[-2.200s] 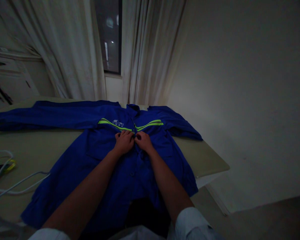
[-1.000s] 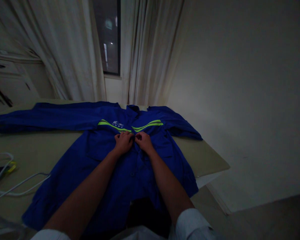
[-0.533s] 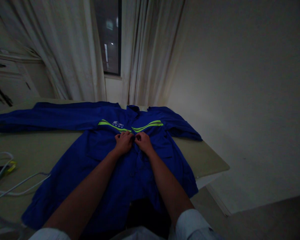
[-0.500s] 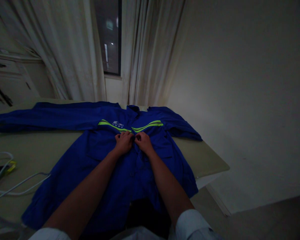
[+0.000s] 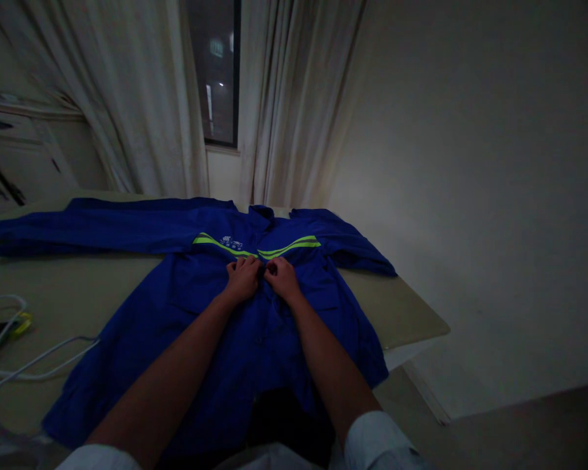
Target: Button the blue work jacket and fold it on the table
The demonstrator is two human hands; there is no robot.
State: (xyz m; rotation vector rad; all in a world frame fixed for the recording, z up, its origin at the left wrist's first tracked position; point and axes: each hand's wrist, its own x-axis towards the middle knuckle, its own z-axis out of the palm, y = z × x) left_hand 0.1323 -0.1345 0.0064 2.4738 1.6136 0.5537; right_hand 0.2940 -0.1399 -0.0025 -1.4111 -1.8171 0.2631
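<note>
A blue work jacket [image 5: 215,346] with yellow-green chest stripes lies spread on the table, collar away from me and sleeves out to both sides. My left hand [image 5: 244,277] grips the jacket's front edge near the middle, just under the stripe. Close beside it, my right hand [image 5: 281,277] pinches the other side of the front opening, fingers bent. The fingertips almost meet over the front. Any button between them is too dark and small to make out. White print shows on the chest above my left hand.
The pale-topped table [image 5: 406,310] ends at a corner on the right, near a bare wall [image 5: 494,228]. A white cable [image 5: 44,377] and a black-and-yellow object [image 5: 4,331] lie at the left. Behind hang curtains [image 5: 294,104] beside a dark window [image 5: 219,78]; a cabinet [image 5: 29,150] stands far left.
Both hands stay at the same spot on the jacket front, with only very slight finger movement. The view has shifted a little.
</note>
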